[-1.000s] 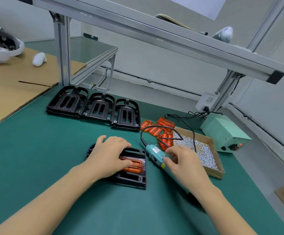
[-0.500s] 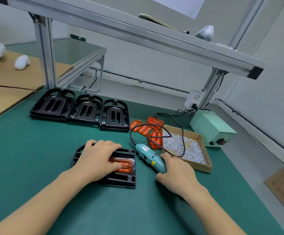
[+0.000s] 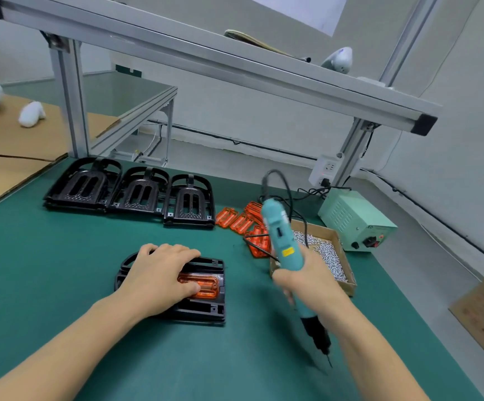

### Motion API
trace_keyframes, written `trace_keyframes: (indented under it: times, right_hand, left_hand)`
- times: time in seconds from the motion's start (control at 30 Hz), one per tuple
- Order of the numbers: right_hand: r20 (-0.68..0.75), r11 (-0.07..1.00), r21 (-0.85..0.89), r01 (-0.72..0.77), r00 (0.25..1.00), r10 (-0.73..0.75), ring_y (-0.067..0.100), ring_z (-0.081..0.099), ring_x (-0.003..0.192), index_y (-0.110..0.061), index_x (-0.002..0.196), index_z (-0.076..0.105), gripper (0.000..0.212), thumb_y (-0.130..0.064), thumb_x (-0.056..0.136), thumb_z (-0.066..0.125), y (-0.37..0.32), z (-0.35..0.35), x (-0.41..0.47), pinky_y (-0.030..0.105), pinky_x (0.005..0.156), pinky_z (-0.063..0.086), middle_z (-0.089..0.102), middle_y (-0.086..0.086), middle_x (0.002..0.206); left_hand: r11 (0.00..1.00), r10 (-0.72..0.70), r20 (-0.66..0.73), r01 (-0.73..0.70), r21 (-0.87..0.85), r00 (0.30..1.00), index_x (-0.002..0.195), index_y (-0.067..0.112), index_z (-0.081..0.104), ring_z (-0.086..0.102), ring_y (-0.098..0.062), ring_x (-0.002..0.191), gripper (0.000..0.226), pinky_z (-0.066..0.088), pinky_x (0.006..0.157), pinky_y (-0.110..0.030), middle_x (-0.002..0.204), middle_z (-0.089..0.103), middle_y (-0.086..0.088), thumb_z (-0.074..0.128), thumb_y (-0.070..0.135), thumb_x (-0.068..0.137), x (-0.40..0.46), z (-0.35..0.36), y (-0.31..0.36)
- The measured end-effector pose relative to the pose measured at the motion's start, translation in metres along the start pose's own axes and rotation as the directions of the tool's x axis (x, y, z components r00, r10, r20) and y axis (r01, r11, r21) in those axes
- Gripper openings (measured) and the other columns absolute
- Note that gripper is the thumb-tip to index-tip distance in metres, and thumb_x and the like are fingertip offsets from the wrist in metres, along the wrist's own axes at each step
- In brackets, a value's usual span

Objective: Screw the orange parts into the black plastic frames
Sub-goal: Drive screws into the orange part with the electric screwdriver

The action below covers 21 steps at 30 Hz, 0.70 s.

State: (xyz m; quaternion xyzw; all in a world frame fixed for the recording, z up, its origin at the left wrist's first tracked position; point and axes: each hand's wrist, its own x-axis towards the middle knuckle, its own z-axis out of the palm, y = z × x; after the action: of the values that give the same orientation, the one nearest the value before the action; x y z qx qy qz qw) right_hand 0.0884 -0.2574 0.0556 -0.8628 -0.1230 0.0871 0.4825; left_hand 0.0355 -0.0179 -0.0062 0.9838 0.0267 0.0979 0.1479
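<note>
— While the green mat [image 3: 47, 270] fills the bench, where's the work?
— Black plastic frame [image 3: 203, 309] sits near centre, orange part [image 3: 206, 285] seated in it. Left hand [image 3: 159, 277] lies flat on both, fingers spread.
— And the right?
— Right hand [image 3: 307, 280] grips a teal electric screwdriver [image 3: 281, 238], tilted, bit [image 3: 329, 360] down, off to the frame's right. Yellow label on it, unreadable.
— Spares?
— Three ribbed black frames [image 3: 136, 193] behind; glossy orange parts [image 3: 240, 221]; cardboard box of screws [image 3: 329, 253].

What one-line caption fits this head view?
Left hand steadies an orange part in a black frame while the right hand holds the electric screwdriver.
</note>
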Motion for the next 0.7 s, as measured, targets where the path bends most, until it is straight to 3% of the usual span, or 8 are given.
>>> trace_keyframes:
  times: [0.07,0.17,0.27,0.43,0.57,0.7]
  right_hand:
    - [-0.07,0.976,0.202,0.075,0.996,-0.062,0.014,0.039,0.04,-0.009,0.095,0.057,0.041,-0.014,0.055,0.058,-0.007,-0.013,-0.004,0.022,0.042,0.038,0.048,0.0,0.048]
    - [-0.228,0.894,0.377,0.241,0.96,-0.163,0.017,0.039,0.044,-0.018,0.09,0.058,0.034,-0.008,0.058,0.06,-0.016,-0.035,-0.01,0.022,0.045,0.037,0.047,0.003,0.051]
    - [-0.411,0.728,0.532,0.433,0.883,-0.226,0.017,0.04,0.046,-0.023,0.083,0.057,0.029,-0.003,0.064,0.061,-0.024,-0.055,-0.013,0.025,0.047,0.038,0.048,0.0,0.057]
    - [-0.63,0.553,0.584,0.594,0.761,-0.152,0.011,0.048,0.047,-0.021,0.088,0.052,0.021,-0.002,0.085,0.06,-0.03,-0.081,-0.016,0.02,0.049,0.041,0.051,-0.005,0.06]
    - [-0.771,0.481,0.548,0.684,0.636,-0.026,0.01,0.047,0.048,-0.023,0.084,0.052,0.02,-0.005,0.087,0.06,-0.025,-0.096,-0.018,0.021,0.051,0.041,0.05,-0.006,0.059]
    - [-0.714,0.467,0.626,0.625,0.7,0.019,0.011,0.042,0.046,-0.024,0.079,0.052,0.022,-0.005,0.089,0.057,-0.014,-0.09,-0.015,0.02,0.05,0.038,0.046,-0.005,0.057]
  left_hand:
    - [1.0,-0.006,-0.004,0.006,0.001,1.0,0.138,0.039,0.039,0.036,-0.003,0.127,0.06,0.012,0.104,-0.03,0.14,0.043,0.02,0.056,0.057,0.083,0.0,-0.001,0.001]
    - [1.0,-0.02,0.007,0.02,0.008,1.0,0.137,0.039,0.039,0.037,-0.004,0.126,0.06,0.014,0.104,-0.03,0.138,0.044,0.02,0.056,0.058,0.083,0.001,-0.002,0.005]
    - [1.0,-0.016,-0.007,0.016,0.0,1.0,0.136,0.038,0.042,0.033,-0.004,0.128,0.058,0.016,0.106,-0.031,0.138,0.042,0.02,0.055,0.058,0.083,0.003,-0.003,0.013]
    - [0.981,0.086,-0.136,-0.108,-0.162,0.987,0.122,0.032,0.061,0.043,-0.01,0.118,0.036,0.027,0.1,-0.03,0.124,0.055,0.013,0.059,0.042,0.087,0.025,-0.01,0.052]
    - [0.963,0.172,-0.152,-0.199,-0.183,0.973,0.107,0.03,0.07,0.051,-0.016,0.104,0.021,0.036,0.095,-0.035,0.106,0.063,0.006,0.058,0.034,0.09,0.06,-0.009,0.097]
    - [0.969,0.189,-0.052,-0.195,-0.154,0.981,0.097,0.028,0.074,0.052,-0.018,0.099,0.016,0.033,0.092,-0.034,0.098,0.067,0.006,0.06,0.026,0.09,0.09,0.009,0.129]
